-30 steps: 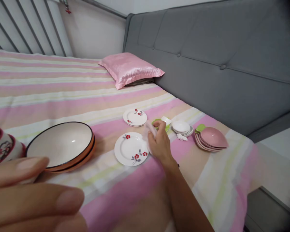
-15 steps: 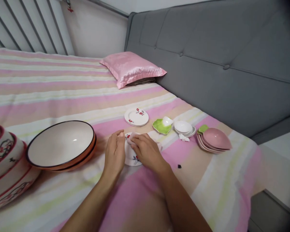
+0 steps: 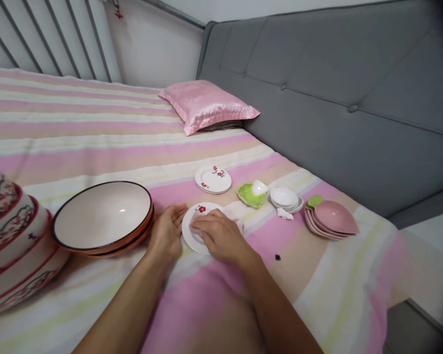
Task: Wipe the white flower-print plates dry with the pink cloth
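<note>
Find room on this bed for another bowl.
There's room between the orange bowls and pillow, and in front of the pink dishes, right of the right hand. It's crowded around the near plate, with the left hand by the bowls, and from green dish to pink.

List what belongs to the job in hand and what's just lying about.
In the job:
- right hand, holding a thin pale cloth or tissue
- round white plate with red flowers, beneath it
- left hand, beside the plate

Seemingly lying about:
- stacked white flowered plates
- leaf-shaped green dish
- small round white dishes
- teardrop-shaped pink bowls
- orange bowls with white insides
- red-rimmed white bowls
- shiny pink pillow
</note>
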The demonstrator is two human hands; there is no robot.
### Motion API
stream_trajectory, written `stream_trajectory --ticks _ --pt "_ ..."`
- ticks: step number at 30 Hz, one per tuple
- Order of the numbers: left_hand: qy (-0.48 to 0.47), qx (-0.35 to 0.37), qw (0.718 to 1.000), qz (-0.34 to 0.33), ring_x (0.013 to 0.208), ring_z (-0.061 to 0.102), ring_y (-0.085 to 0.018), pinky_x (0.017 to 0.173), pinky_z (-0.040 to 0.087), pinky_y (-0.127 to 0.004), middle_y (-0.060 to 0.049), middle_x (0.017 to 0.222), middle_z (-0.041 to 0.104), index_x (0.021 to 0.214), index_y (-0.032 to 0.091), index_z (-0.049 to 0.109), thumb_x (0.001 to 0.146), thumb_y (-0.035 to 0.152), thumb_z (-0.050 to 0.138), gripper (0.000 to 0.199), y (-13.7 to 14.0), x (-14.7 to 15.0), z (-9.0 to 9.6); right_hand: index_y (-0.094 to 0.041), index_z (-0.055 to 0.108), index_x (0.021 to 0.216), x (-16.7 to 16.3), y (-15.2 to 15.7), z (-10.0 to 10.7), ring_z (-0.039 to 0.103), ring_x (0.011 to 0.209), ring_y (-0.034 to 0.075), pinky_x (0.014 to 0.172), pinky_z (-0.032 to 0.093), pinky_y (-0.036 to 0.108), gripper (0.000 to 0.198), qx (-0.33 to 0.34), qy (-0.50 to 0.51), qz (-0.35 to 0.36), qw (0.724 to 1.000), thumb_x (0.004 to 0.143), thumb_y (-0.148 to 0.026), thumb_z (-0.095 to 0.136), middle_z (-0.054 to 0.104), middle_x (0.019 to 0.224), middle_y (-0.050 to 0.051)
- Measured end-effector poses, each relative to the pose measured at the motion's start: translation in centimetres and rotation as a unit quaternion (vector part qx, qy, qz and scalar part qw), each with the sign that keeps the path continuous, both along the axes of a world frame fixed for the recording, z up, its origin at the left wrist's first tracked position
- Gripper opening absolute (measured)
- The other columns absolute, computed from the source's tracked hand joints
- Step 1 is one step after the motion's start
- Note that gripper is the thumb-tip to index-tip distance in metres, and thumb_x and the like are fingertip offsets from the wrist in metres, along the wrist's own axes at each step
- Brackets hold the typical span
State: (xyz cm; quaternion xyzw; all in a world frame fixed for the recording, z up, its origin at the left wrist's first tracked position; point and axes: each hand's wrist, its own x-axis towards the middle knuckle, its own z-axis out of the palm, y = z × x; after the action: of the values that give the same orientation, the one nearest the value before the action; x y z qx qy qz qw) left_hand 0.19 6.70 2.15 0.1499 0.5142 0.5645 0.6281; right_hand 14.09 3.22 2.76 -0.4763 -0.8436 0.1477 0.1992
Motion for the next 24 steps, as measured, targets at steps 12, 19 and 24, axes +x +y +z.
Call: stream_trajectory --ticks 12,19,24 --pt "0.007 0.035 0.994 -0.107 0.055 0.058 -0.012 0.054 0.044 -0.020 -0.002 0.061 0.066 0.066 0.011 0.065 0.069 0.013 0.059 0.007 -1.0 0.5 0.8 -0.031 0.068 0.105 0.6 0.3 -0.2 0.055 0.101 0.016 0.089 0.043 0.028 0.033 0.036 0.079 -0.043 0.995 0.084 -0.012 0.050 0.068 0.107 -0.005" --pt "-0.039 0.093 0.969 -0.225 0.078 0.066 -0.017 0.066 0.048 -0.025 -0.007 0.099 0.072 0.106 0.015 0.066 0.076 0.022 0.061 0.031 -2.0 1.4 1.4 -0.029 0.067 0.104 1.4 0.6 -0.2 0.053 0.101 0.017 0.087 0.044 0.029 0.033 0.097 0.064 -0.185 0.976 0.087 -0.011 0.045 0.067 0.108 -0.002" --pt "-0.116 0.085 0.957 -0.254 0.090 0.065 -0.019 0.076 0.052 -0.028 -0.008 0.114 0.067 0.118 0.019 0.059 0.082 0.023 0.057 0.036 -2.4 2.3 0.9 -0.026 0.067 0.101 2.3 0.5 0.0 0.057 0.098 0.023 0.079 0.045 0.034 0.030 0.019 -0.004 -0.291 0.956 0.083 -0.012 0.048 0.067 0.103 0.005"
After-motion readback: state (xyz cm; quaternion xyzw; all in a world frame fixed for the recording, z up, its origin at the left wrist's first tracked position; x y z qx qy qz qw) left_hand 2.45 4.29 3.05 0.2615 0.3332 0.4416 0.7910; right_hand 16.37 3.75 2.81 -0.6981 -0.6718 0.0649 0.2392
